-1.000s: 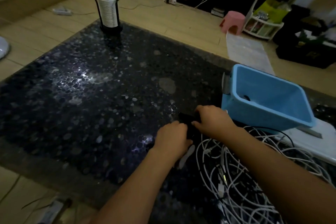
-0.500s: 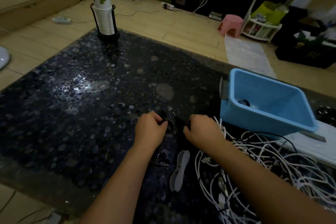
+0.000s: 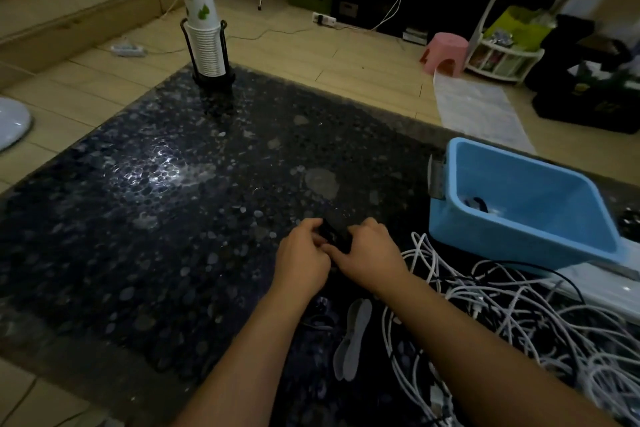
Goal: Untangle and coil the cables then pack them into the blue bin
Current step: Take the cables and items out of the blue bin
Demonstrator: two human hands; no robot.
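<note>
Since half a second ago the left hand point(image 3: 302, 258) has closed in beside the right hand point(image 3: 369, 255) — both grips pinch one small dark cable bundle point(image 3: 335, 231) over the tabletop point(image 3: 173, 218), likely to tighten its coil. White cables point(image 3: 519, 315) lie tangled beside the blue bin point(image 3: 519, 204).

A dark, pebble-patterned worktop point(image 3: 145, 225) is stretching out in front of me, catching a patch of light on its left half. At its far edge a black wire holder point(image 3: 207, 74) is standing upright with a stack of paper cups point(image 3: 204, 35) in it. On the right, a blue bin point(image 3: 526, 204) is sitting tilted, its near edge propped on a white slab point(image 3: 602, 291). A tangle of white cables point(image 3: 519, 322) is lying just beside the bin, and a grey cable tie point(image 3: 353, 340) is lying near them.
</note>
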